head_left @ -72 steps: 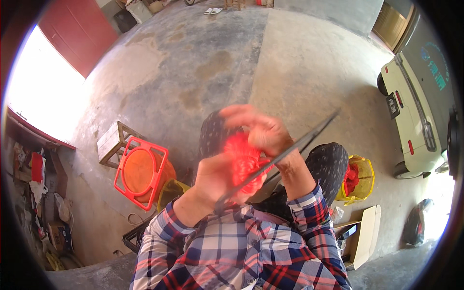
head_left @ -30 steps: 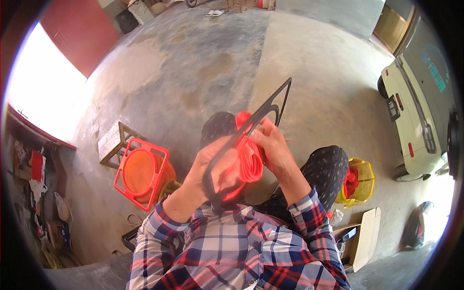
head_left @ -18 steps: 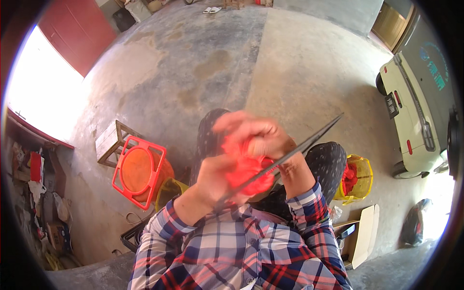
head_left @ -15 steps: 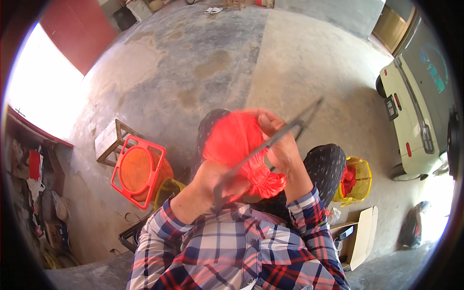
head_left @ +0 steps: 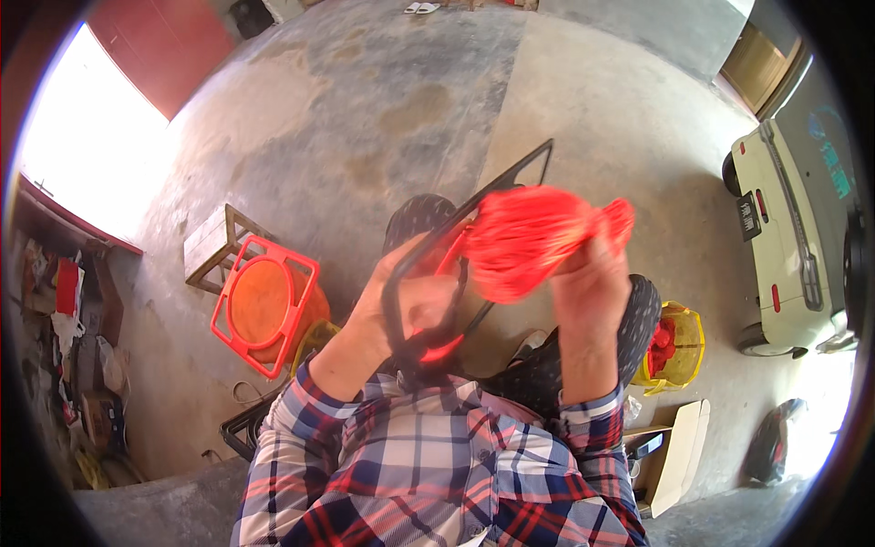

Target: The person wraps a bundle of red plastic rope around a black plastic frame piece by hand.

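Observation:
A glossy red bundle of cord or ribbon strands (head_left: 524,244), blurred by motion, is held up in front of my chest. My right hand (head_left: 591,287) is closed around its gathered end, below a short tuft. My left hand (head_left: 410,296) grips a thin black frame (head_left: 510,173) with straight bars, which slants up toward the far right. Some red strand shows near my left fingers and at the frame's lower end. The bundle's left end meets the frame; how they join cannot be made out.
At left stand a wooden stool (head_left: 211,244) and an orange bucket-like stool with a red open frame (head_left: 264,314). At right are a yellow basket (head_left: 685,365) holding red material, an open cardboard box (head_left: 679,460), a dark bag (head_left: 775,442) and a parked vehicle (head_left: 784,246).
The red bundle has swung to the right, its gathered end now up and right in my right hand. The black frame has shifted left and stands more steeply, with my left hand at it.

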### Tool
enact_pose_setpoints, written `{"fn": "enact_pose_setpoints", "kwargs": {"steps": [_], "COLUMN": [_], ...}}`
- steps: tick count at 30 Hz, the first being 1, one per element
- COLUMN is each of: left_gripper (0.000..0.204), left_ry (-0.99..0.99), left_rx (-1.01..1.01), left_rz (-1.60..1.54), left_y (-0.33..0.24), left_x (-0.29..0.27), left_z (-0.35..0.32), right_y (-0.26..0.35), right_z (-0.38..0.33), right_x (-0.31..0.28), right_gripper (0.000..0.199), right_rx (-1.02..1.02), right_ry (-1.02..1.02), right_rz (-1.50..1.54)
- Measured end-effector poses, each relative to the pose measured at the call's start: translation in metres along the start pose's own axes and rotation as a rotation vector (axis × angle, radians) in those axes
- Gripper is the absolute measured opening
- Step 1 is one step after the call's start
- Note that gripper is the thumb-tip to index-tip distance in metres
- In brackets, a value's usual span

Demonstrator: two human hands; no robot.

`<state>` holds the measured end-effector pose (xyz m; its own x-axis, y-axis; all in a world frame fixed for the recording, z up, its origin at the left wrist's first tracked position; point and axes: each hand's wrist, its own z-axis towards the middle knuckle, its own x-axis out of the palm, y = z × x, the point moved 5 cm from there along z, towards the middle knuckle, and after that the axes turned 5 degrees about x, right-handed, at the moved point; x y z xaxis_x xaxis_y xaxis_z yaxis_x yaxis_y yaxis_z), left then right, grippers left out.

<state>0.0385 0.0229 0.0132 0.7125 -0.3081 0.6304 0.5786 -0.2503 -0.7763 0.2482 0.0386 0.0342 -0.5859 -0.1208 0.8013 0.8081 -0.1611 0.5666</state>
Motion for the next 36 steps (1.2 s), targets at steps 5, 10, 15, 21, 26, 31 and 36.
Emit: {"fn": "enact_pose_setpoints", "kwargs": {"steps": [5, 10, 15, 21, 26, 31, 36], "left_gripper": [0.052, 0.044, 0.043, 0.046, 0.047, 0.063, 0.048], "left_ry": [-0.029, -0.080, 0.029, 0.082, 0.088, 0.084, -0.154], "left_rx": [0.014, 0.058, -0.064, -0.012, -0.053, -0.388, -0.253], "left_rz": [0.004, -0.062, -0.133, 0.133, 0.024, -0.517, -0.223], "left_y": [-0.018, -0.024, -0.018, -0.024, -0.007, 0.010, 0.024], "left_x": [-0.010, -0.028, -0.031, 0.014, 0.040, 0.060, 0.014], "left_z": [-0.005, -0.009, -0.007, -0.003, -0.014, -0.012, -0.013], "right_y": [0.061, 0.032, -0.056, -0.088, -0.059, -0.047, -0.053], "right_z": [0.029, 0.006, -0.032, -0.009, 0.025, 0.031, 0.031], "right_x": [-0.057, -0.112, -0.123, -0.054, 0.007, 0.048, 0.031], "right_gripper": [0.035, 0.047, 0.049, 0.041, 0.031, 0.024, 0.033], "right_rx": [-0.076, 0.155, 0.519, 0.520, 0.409, 0.352, 0.316], "right_ry": [0.021, -0.007, -0.051, 0.113, 0.027, 0.702, 0.382], "right_rz": [0.245, 0.271, -0.852, -1.009, -0.250, -0.375, -0.452]}}
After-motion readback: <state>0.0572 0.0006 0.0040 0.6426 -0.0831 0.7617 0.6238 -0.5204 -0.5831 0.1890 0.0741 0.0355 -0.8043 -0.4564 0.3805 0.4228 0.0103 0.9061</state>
